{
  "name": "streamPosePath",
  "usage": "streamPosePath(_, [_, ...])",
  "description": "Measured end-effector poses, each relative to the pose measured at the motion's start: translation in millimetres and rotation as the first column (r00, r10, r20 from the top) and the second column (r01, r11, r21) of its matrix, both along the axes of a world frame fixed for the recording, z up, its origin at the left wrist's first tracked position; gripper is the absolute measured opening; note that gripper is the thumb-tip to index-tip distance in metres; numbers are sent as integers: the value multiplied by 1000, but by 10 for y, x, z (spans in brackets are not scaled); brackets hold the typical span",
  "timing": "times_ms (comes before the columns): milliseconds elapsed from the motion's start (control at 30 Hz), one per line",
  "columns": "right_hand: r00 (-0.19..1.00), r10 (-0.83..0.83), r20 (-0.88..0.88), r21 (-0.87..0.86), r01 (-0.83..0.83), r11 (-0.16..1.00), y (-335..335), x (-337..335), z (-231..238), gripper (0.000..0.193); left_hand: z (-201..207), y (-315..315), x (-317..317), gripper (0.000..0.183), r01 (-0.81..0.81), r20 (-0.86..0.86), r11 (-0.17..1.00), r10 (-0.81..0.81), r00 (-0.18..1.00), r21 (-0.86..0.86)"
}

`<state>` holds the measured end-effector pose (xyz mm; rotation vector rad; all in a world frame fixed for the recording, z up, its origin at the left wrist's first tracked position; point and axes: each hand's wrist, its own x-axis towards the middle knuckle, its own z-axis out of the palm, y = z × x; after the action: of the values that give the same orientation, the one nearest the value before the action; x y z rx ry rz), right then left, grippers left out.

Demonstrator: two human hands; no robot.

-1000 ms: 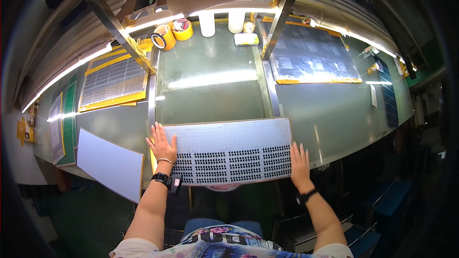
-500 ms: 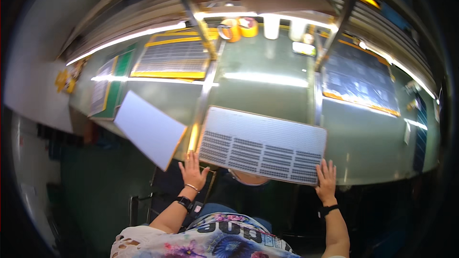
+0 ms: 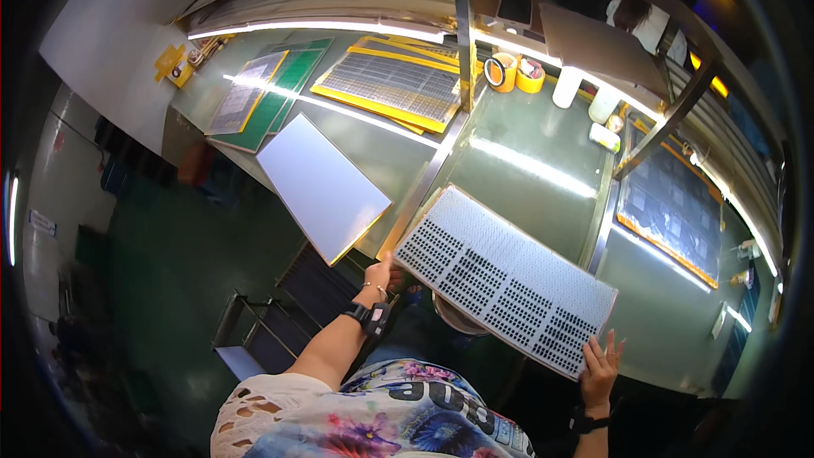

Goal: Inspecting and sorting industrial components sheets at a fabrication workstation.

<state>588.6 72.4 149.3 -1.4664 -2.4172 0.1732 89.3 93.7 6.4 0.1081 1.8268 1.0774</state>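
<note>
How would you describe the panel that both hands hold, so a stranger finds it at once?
Start at the long green bench and go to its near edge, before the person. The perforated panel lies there between the left hand and right hand. Unlike the plain white sheet on its left, it is grey-white with rows of small dark holes.
</note>
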Motion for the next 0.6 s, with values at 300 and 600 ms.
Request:
streamPosePath(300, [187,-614,-767,-602,121,789,905,705,-122,36,58,-256,-1453,48,-393,-622,896,189,760,-208])
streamPosePath(600, [237,-940,-245,-913,269,306,1236,937,-1262,31,-318,-308,-1624,25,-229,315,931,135,939,285])
